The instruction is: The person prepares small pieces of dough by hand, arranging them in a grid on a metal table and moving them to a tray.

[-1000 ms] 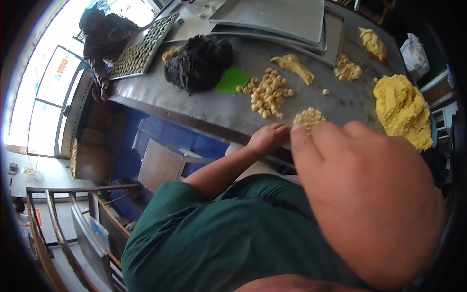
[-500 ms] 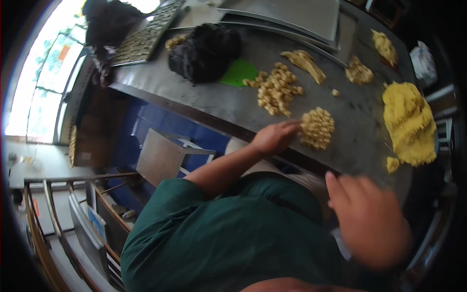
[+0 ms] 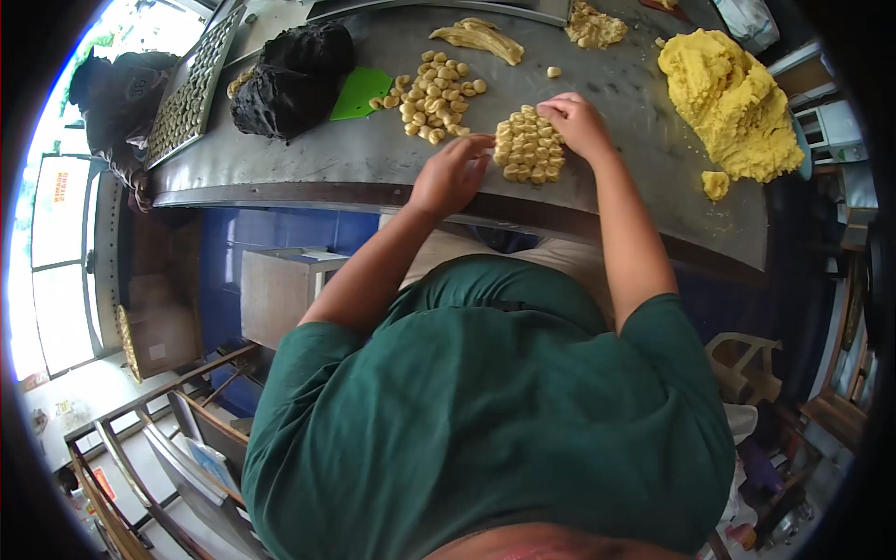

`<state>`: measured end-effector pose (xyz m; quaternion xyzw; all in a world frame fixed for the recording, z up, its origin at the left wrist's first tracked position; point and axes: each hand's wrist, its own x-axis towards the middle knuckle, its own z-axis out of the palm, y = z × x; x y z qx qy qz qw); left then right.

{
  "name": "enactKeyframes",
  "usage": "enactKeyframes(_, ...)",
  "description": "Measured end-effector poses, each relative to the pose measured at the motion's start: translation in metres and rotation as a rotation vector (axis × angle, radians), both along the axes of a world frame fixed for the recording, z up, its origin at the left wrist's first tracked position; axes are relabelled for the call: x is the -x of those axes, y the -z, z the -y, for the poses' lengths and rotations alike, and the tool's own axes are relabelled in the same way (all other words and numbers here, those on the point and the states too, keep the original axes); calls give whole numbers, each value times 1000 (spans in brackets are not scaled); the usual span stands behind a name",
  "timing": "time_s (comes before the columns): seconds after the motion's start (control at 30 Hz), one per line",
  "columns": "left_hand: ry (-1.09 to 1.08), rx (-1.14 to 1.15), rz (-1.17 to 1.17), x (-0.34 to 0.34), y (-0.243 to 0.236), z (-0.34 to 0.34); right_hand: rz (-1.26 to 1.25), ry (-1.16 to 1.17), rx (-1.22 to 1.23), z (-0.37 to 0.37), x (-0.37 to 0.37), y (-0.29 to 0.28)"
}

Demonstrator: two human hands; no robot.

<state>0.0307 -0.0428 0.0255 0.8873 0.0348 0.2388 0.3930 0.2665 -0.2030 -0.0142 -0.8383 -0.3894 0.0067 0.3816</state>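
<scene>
A tight cluster of small pale-yellow dough pieces point(image 3: 529, 146) lies near the front edge of the metal table, between my hands. At its left side is my left hand point(image 3: 453, 175), fingers loosely bent and apart, fingertips at the cluster's edge. My right hand point(image 3: 581, 123) reaches its upper right corner, thumb and fingers drawn together; whatever sits between the fingertips is too small to make out. Left of the cluster lies a loose heap of rounded dough balls point(image 3: 436, 98). A single ball point(image 3: 553, 72) rests apart, beyond the cluster.
On the metal table point(image 3: 621, 173) are a large yellow dough mass point(image 3: 728, 103), a small yellow lump point(image 3: 715, 185), a folded dough strip point(image 3: 478, 40), a crumbly lump point(image 3: 595, 26), a green scraper point(image 3: 362, 93) and a black plastic bag point(image 3: 294, 79). Another person point(image 3: 117, 103) stands left beside a filled tray point(image 3: 194, 89).
My right hand has moved from near my body up to the cluster's far right corner. My left hand stays by the cluster's left side. The whole view has turned and shifted.
</scene>
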Motion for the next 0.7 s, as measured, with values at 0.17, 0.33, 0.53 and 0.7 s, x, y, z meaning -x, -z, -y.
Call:
enactKeyframes(0.17,-182,81,-44,-10,-8,-19,-364,-1,177,-8,18,-33)
enactKeyframes(0.33,-258,-590,101,-59,-9,-28,-211,238,-312,12,1,3)
enactKeyframes(0.53,-24,-475,-347,-74,1,-31,-2,396,-378,48,3,17)
enactKeyframes(0.7,50,-358,-438,-72,-20,-33,-433,418,-339,48,22,-14)
